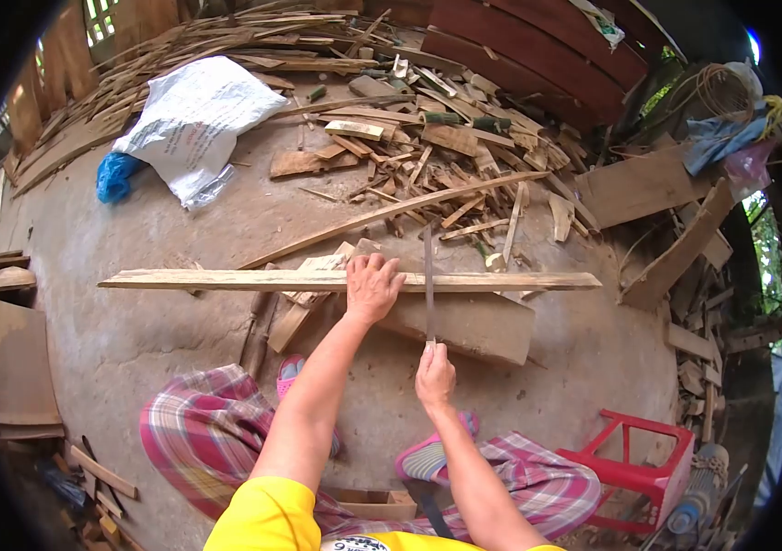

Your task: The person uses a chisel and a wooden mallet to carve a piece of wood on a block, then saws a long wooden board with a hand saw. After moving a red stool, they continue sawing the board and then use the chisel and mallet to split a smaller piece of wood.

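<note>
A long thin wooden strip (225, 279) lies crosswise in front of me, resting on a thick wooden block (483, 326). My left hand (372, 286) presses flat on the strip near its middle. My right hand (435, 376) grips the handle of a long narrow blade (428, 275) whose tip points away from me, and the blade crosses the strip just right of my left hand.
Wood scraps and slats (427, 129) are heaped at the back. A white sack (193, 115) and a blue bag (115, 174) lie back left. Boards (19, 363) stack at the left, a red plastic stool (639, 468) stands at the right. My checked-cloth knees and pink sandals (427, 455) are below.
</note>
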`<state>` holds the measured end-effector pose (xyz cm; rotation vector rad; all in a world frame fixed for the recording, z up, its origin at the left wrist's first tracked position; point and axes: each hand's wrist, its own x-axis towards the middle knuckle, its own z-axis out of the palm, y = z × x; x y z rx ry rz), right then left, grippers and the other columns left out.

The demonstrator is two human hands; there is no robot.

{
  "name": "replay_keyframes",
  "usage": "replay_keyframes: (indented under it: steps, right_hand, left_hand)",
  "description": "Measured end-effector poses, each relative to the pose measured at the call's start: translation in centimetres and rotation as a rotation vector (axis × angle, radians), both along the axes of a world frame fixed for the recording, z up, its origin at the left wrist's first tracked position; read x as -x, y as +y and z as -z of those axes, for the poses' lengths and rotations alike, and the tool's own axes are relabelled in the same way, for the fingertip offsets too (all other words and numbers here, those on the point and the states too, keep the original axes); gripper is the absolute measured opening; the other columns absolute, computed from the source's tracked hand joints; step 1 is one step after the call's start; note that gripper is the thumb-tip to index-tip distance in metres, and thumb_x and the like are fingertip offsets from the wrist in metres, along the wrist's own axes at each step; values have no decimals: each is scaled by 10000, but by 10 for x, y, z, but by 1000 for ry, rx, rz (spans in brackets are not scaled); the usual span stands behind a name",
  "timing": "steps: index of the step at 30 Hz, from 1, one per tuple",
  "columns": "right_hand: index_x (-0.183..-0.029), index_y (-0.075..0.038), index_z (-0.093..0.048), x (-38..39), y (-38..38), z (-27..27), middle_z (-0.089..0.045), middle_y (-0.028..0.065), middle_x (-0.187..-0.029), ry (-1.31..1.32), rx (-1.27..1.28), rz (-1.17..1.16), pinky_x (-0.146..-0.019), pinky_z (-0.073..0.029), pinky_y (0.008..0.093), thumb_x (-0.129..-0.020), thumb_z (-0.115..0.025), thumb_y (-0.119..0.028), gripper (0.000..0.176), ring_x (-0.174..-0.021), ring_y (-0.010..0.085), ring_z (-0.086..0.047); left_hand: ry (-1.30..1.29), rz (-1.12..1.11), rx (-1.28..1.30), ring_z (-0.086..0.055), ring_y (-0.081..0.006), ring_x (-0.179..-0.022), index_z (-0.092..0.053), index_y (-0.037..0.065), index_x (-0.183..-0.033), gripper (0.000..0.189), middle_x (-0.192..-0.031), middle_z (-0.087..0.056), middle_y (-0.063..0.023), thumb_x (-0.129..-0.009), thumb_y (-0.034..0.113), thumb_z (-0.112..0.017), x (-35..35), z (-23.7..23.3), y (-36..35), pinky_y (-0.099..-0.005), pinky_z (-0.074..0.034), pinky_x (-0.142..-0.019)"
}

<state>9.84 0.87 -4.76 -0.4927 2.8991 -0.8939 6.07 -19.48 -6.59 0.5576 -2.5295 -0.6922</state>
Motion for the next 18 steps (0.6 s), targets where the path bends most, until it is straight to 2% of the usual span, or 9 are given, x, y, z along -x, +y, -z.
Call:
replay_keyframes:
  steps: [1,7,10,18]
  right_hand:
    - [-934,-49,-461,1,-2,0,-623,268,-774,0,-6,7,-623,-450,593,-994,-422,-278,240,-728,489,-599]
    - [-951,-60,-454,-4,-12,-6,-627,253,-761,-48,4,-4,-605,-461,581,-992,-428,-275,220,-714,479,-605]
    - [-956,-62,-442,-2,-14,1,-630,249,-764,-57,-65,-1,-603,-468,576,-993,-430,-276,217,-714,475,-608]
    - [-973,-58,-421,-21,-10,1,-641,240,-769,-108,-220,23,-609,-482,565,-992,-428,-260,203,-718,466,-622]
  left_hand:
    - [-17,-15,22,-483,-281,-1026,-681,206,-1057,270,-1034,-571,-28,-838,357,-636,2,1,2,-444,-341,-898]
    - [46,26,51,-485,-276,-936,-663,167,-931,205,-942,-536,-58,-823,336,-622,1,0,11,-429,-343,-820]
    - [-75,7,-4,-494,-272,-929,-644,156,-884,192,-928,-542,-67,-813,332,-617,14,6,12,-432,-343,-819]
    - [-69,-84,89,-518,-263,-864,-609,147,-796,246,-840,-554,-57,-884,375,-576,17,5,22,-415,-355,-789]
